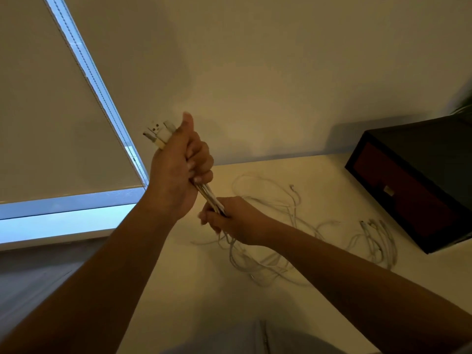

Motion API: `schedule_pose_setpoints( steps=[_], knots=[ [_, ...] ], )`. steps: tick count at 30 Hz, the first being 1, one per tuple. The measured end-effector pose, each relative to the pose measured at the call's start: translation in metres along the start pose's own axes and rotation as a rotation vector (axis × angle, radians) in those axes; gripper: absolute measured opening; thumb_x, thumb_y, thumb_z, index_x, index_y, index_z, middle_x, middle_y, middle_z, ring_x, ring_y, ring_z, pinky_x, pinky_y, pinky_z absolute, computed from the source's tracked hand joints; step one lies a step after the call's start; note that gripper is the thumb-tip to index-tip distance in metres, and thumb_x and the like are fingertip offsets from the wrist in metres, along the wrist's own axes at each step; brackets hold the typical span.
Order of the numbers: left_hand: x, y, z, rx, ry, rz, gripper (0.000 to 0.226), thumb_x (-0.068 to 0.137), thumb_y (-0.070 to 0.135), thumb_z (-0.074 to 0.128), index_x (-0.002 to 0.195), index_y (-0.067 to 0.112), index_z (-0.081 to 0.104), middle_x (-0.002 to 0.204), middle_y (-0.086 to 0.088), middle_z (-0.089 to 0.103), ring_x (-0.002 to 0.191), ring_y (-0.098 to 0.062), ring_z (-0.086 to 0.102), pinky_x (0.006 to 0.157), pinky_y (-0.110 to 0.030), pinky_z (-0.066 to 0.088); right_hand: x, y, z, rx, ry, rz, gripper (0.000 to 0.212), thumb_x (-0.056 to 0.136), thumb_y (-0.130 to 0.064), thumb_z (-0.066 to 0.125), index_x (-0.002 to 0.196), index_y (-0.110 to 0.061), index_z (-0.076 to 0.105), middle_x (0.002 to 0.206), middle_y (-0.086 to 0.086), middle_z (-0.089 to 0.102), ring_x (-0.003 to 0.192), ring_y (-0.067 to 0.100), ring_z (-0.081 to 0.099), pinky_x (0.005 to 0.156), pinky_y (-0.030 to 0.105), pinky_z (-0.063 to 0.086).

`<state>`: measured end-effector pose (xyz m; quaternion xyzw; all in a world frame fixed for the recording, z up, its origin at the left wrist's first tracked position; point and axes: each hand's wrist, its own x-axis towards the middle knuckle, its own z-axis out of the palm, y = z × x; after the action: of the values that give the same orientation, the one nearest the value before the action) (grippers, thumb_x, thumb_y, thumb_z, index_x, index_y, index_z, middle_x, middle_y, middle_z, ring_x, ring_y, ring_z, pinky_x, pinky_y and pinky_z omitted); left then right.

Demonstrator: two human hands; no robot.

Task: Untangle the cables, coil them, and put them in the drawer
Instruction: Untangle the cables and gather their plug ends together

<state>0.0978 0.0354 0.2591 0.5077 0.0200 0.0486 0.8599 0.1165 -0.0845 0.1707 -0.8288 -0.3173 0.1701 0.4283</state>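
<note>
You clench the gathered plug ends (pixel 158 134) in your raised left hand (pixel 178 164) and grip the same strands below with your right hand (pixel 231 221), but the cables (pixel 242 256) mostly lie tangled on the table (pixel 194 290), none coiled, the drawer (pixel 388 190) shut.

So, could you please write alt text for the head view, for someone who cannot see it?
A person's left hand grips a bundle of white cables just below their plugs, raised above a white table, while the right hand grips the same bundle lower down. The rest lies tangled on the table, near a dark drawer box.
</note>
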Motion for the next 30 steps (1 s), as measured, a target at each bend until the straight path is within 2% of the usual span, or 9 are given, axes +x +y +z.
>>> schedule_pose_setpoints(
  steps=[7,13,18,20,22,25,27,29,30],
  knots=[
    [0.008,0.022,-0.013,0.064,0.137,0.129,0.049,0.098,0.041,0.045,0.06,0.02,0.021,0.046,0.007,0.019,0.039,-0.007,0.015,0.037,-0.019,0.015,-0.012,0.044,-0.014,-0.376,0.054,0.048,0.028,0.099,-0.041,0.042,0.084,-0.021,0.055,0.08,0.0,0.061,0.075,0.02,0.058,0.07,0.036,0.048],
    [0.013,0.046,-0.04,0.095,0.23,0.195,0.05,0.098,0.044,0.044,0.06,0.021,0.021,0.047,0.008,0.019,0.04,-0.008,0.014,0.037,-0.019,0.015,-0.043,0.097,-0.03,-0.426,0.056,0.243,0.025,0.099,-0.035,0.044,0.08,-0.022,0.053,0.085,0.007,0.067,0.075,0.025,0.06,0.07,0.039,0.05],
    [0.017,0.052,-0.057,0.183,0.281,0.227,0.049,0.099,0.045,0.043,0.062,0.021,0.02,0.045,0.01,0.021,0.037,-0.006,0.017,0.036,-0.017,0.017,-0.068,0.126,-0.04,-0.535,-0.019,0.43,0.034,0.1,-0.044,0.037,0.086,-0.02,0.055,0.073,-0.003,0.057,0.071,0.019,0.056,0.065,0.032,0.044],
    [0.019,0.049,-0.06,0.272,0.296,0.248,0.049,0.099,0.041,0.046,0.059,0.022,0.023,0.043,0.011,0.024,0.036,-0.006,0.02,0.037,-0.017,0.018,-0.073,0.13,-0.042,-0.608,-0.058,0.48,0.039,0.1,-0.047,0.033,0.094,-0.019,0.058,0.079,0.0,0.059,0.076,0.02,0.057,0.068,0.032,0.046],
    [0.019,0.042,-0.06,0.498,0.294,0.274,0.048,0.097,0.035,0.053,0.054,0.024,0.035,0.04,0.012,0.03,0.036,-0.005,0.025,0.04,-0.017,0.022,-0.074,0.128,-0.044,-0.676,-0.127,0.505,0.04,0.099,-0.051,0.03,0.086,-0.023,0.055,0.078,-0.003,0.056,0.074,0.017,0.054,0.065,0.03,0.044],
    [0.02,0.018,-0.061,0.931,0.154,0.275,0.037,0.087,0.033,0.068,0.052,0.029,0.058,0.043,0.013,0.052,0.04,-0.001,0.043,0.049,-0.016,0.037,-0.072,0.112,-0.049,-0.713,-0.23,0.519,0.037,0.1,-0.051,0.03,0.081,-0.024,0.048,0.07,-0.008,0.044,0.062,0.008,0.042,0.055,0.024,0.033],
    [0.013,-0.003,-0.056,1.071,-0.127,0.232,0.011,0.075,0.033,0.068,0.066,0.039,0.07,0.067,0.026,0.067,0.058,0.005,0.059,0.064,-0.016,0.047,-0.07,0.097,-0.054,-0.729,-0.282,0.507,0.037,0.1,-0.05,0.031,0.09,-0.02,0.051,0.071,-0.008,0.043,0.062,0.007,0.041,0.059,0.025,0.036],
    [0.004,-0.029,-0.046,1.319,-0.405,0.238,0.029,0.068,0.049,0.05,0.089,0.048,0.071,0.098,0.028,0.067,0.083,0.0,0.065,0.078,-0.022,0.048,-0.067,0.08,-0.06,-0.73,-0.302,0.481,0.037,0.099,-0.049,0.032,0.089,-0.02,0.051,0.071,-0.008,0.045,0.062,0.007,0.042,0.06,0.026,0.037],
    [0.001,-0.045,-0.041,1.427,-0.501,0.241,0.039,0.069,0.055,0.046,0.098,0.045,0.071,0.107,0.022,0.067,0.094,-0.006,0.065,0.082,-0.023,0.046,-0.066,0.071,-0.063,-0.719,-0.303,0.467,0.037,0.1,-0.048,0.034,0.087,-0.019,0.052,0.072,-0.006,0.047,0.064,0.009,0.044,0.06,0.026,0.038]
  ],
)
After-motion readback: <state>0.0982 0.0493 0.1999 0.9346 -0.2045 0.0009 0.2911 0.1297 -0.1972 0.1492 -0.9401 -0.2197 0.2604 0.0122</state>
